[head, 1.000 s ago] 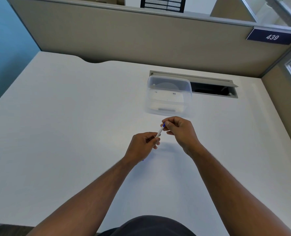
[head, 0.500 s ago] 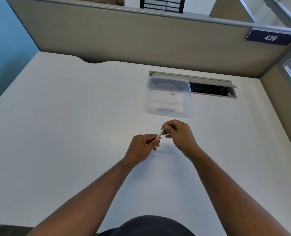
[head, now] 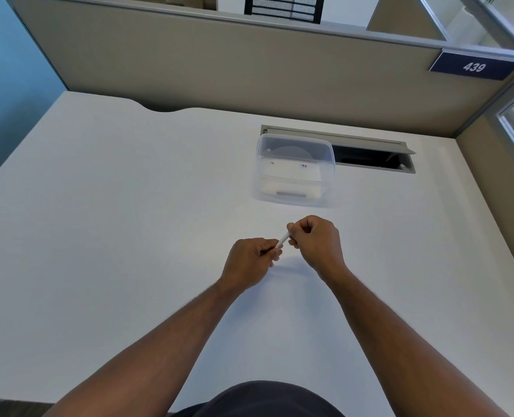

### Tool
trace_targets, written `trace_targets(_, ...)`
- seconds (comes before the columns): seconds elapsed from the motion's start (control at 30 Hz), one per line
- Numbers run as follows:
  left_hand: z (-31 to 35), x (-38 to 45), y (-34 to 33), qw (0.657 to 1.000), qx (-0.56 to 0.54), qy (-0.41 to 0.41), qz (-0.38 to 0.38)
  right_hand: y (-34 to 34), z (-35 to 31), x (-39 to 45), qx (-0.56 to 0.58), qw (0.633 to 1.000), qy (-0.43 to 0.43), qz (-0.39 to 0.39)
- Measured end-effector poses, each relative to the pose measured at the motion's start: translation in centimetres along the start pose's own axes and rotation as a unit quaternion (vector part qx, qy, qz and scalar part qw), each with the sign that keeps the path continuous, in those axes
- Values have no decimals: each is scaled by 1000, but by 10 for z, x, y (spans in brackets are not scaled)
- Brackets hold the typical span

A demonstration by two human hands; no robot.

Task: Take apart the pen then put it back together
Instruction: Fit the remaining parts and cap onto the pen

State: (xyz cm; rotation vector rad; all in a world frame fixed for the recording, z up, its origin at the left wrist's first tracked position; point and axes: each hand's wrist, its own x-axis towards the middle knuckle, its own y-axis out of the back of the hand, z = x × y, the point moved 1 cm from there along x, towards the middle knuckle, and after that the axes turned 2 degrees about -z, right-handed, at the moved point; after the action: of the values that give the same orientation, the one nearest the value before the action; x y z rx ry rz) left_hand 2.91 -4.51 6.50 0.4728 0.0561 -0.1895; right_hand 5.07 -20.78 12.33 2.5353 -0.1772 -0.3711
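Both forearms reach forward from the bottom of the view and meet over the middle of the white desk [head: 105, 224], wrists bent slightly inward so the knuckles face each other. The left hand [head: 251, 260] is curled into a loose fist, its fingertips and thumb pinched closed on the near, lower end of a white pen [head: 283, 239]. The right hand [head: 316, 239] sits just beyond and a little higher, fingers folded down with the thumb tucked against them, closed on the pen's far, upper end. Only a short stretch of the white barrel shows between the two hands (the tips at both ends are hidden inside the fingers), and it slants up from left to right, held clear of the desk with a faint shadow beneath.

Farther back on the desk, well apart from the hands, stands a clear plastic container [head: 295, 173] with its lid on; small dark marks on it are too small to read. It sits just in front of a grey cable slot [head: 373, 158] cut into the desk. On the beige partition [head: 219, 64] behind, at the upper right, a dark blue plate [head: 474, 67] carries the white number "439".
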Motion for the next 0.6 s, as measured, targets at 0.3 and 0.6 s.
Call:
trace_targets(0.3, 11, 4, 4, 989, -120, 48, -74, 7, 5, 3, 147, 987, -19, -57)
trace_targets(0.6, 15, 5, 9, 970, -205, 71, -114, 20, 7, 7, 210, 966, -13, -152)
